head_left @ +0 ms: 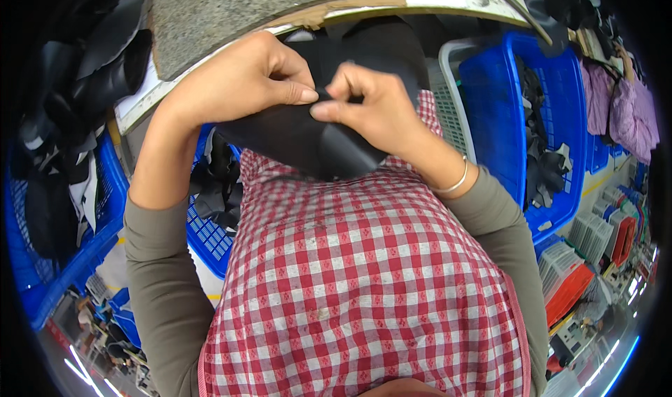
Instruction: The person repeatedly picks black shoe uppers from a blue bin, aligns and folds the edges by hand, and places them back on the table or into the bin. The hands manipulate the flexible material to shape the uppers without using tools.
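Note:
A black leather-like piece (301,141) lies over my lap, its smooth curved lower end catching the light. My left hand (262,75) pinches its upper edge between thumb and fingers. Close beside it, almost touching, my right hand (371,106) grips the same edge with thumb and bent forefinger. The exact spot between the fingertips is too small to make out. Behind the hands, more dark material (378,43) hangs below the table edge.
Ahead stands a worktable with a grey stone-like slab (259,12). Blue baskets (483,103) with black scraps stand at my right; another blue basket (210,236) is by my left thigh. Black pieces (105,54) are heaped at far left. A person in a striped shirt (633,110) is at far right.

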### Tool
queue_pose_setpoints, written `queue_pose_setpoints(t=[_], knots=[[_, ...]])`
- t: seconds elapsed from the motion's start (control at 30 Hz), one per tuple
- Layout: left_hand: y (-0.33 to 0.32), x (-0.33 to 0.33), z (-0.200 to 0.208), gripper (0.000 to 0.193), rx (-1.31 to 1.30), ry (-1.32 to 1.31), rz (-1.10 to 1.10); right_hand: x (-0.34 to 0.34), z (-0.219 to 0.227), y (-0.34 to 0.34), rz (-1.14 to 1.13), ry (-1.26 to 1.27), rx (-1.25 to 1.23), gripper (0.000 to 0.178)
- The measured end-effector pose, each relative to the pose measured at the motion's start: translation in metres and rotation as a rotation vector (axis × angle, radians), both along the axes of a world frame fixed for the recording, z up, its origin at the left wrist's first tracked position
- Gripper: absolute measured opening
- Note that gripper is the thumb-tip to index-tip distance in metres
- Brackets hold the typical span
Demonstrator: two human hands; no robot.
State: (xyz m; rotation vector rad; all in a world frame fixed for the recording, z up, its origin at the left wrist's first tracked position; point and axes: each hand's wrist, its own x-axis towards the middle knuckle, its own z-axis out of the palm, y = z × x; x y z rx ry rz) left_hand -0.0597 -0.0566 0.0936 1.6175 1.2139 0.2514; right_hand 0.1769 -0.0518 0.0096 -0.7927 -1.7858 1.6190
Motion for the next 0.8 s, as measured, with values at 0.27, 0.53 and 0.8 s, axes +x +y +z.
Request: queue_pose_setpoints(t=[0.27, 0.53, 0.8], knots=[[-0.018, -0.032, -0.047, 0.027, -0.200, -0.401, 0.091, 0.050, -0.015, 0.011, 0.189, -0.019, -0.195, 0.019], [-0.029, -0.018, -0.039, 0.021, 0.030, -0.383, 0.125, 0.022, 0.019, 0.037, 0.408, -0.210, 0.213, 0.020], [-0.029, -0.026, -0.038, 0.020, 0.023, -0.347, 0.044, 0.003, 0.020, 0.041, 0.485, -0.169, 0.306, 0.023]])
